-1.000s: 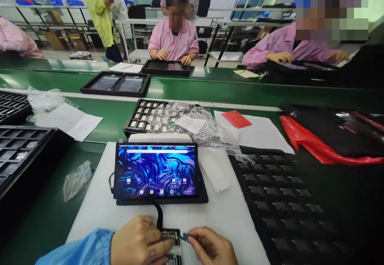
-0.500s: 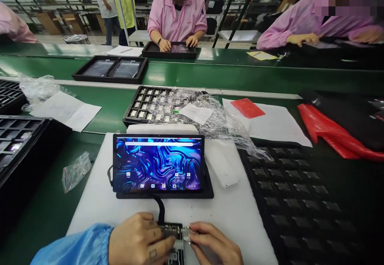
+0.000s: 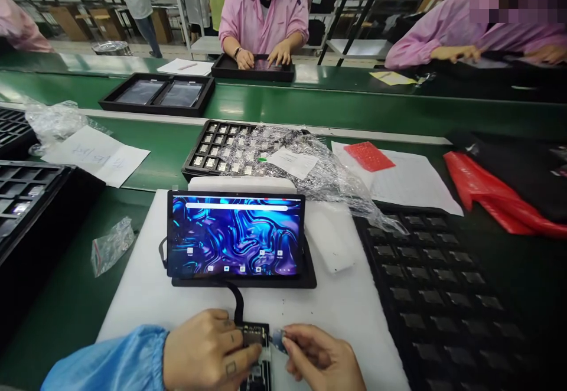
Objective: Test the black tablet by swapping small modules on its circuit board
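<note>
Head view cuts off the bottom of the circuit board (image 3: 256, 349), so only its top end shows, just below the tablet (image 3: 236, 234) and joined to it by a black cable (image 3: 238, 299). The left hand (image 3: 208, 349) is curled over the board's left side, thumb pressing on top. The right hand (image 3: 321, 358) pinches a tiny blue-grey part (image 3: 278, 339) between thumb and fingertip, right at the board's right edge; can't tell if it's touching. It's too small to identify. Right of the tablet, a black tray (image 3: 443, 296) goes dark and blurry.
</note>
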